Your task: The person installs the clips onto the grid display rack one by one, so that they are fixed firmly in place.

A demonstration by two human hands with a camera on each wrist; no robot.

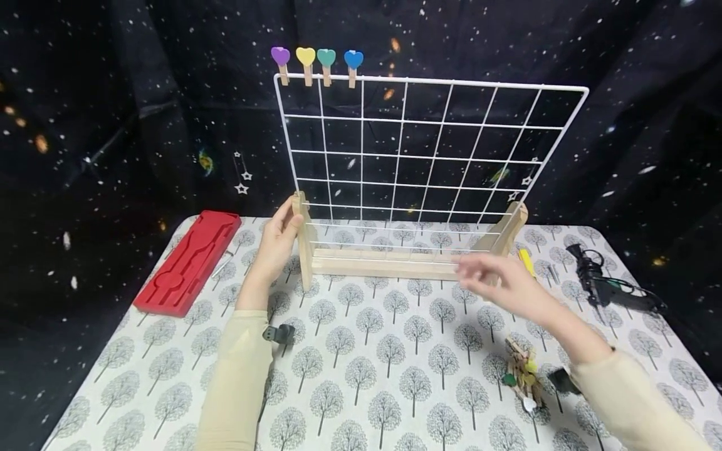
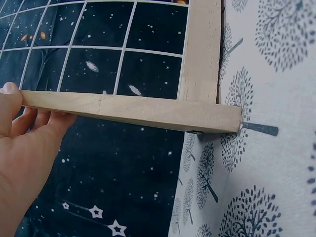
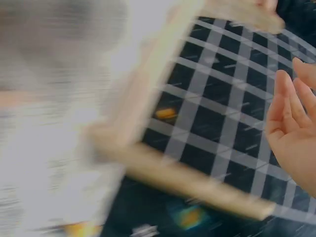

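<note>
A white wire grid (image 1: pixel 406 79) leans back in a wooden stand (image 1: pixel 389 268) with two side pieces. My left hand (image 1: pixel 275 245) holds the left side piece (image 2: pixel 123 111) near its top, thumb on the near side and fingers behind. Heart-topped clothespins in purple (image 1: pixel 280 56), yellow (image 1: pixel 306 56), green (image 1: pixel 326 57) and blue (image 1: pixel 353 59) clip to the grid's top bar, towards its left end. In front of the stand's right part, my right hand (image 1: pixel 507 283) is raised with nothing in its loosely bent fingers. The right wrist view is blurred.
A pile of wooden clothespins (image 1: pixel 527 369) lies by the right forearm. At the left sits a red molded tray (image 1: pixel 186 263), with a thin metal tool beside it. Right of the stand are a yellow-handled tool (image 1: pixel 526 262) and a black corded device (image 1: pixel 609 285). Dark star-print cloth hangs behind.
</note>
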